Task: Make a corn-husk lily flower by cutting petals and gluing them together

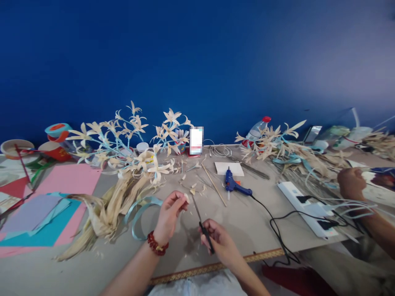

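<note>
Between the fingertips of my left hand (170, 207) is a small pale piece of corn husk (187, 198), mostly hidden by the fingers. My right hand (221, 240) grips black-handled scissors (198, 213), their blades pointing up and away, a little right of the husk piece and apart from it. Small pale husk scraps (193, 191) lie on the table just beyond the blades. A light blue ribbon (135, 222) curls beside my left wrist. Larger dried corn husks (105, 213) are heaped farther left.
A blue glue gun (232, 185) and a white power strip (304, 211) with trailing cords lie to the right. Husk flowers (123, 131) on blue stems stand behind. Coloured paper (37, 218) lies left. Another person's hand (352, 183) is at far right. A phone (196, 140) stands upright.
</note>
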The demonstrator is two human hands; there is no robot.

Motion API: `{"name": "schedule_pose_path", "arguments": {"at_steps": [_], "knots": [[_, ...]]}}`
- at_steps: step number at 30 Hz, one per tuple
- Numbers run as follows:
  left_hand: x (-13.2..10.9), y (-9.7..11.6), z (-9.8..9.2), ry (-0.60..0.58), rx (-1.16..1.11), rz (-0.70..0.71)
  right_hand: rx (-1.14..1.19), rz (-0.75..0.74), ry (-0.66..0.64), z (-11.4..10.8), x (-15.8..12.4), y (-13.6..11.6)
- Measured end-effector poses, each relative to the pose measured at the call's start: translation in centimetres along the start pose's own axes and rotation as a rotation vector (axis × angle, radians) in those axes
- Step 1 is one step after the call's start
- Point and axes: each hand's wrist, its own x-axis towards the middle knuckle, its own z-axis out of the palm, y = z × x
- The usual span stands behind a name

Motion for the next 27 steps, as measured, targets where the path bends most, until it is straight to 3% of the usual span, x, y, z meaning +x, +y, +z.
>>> {"name": "schedule_pose_path", "arguments": {"at_steps": [12,27], "knots": [[0.0,0.0,0.3,0.013,-0.021,-0.012,-0.055,0.044,-0.032,0.8,1.0,-0.6],[-0.2,0.2,0.5,0.031,-0.023,-0.004,-0.112,-0.044,-0.039,1.0,1.5,-0.9]]}}
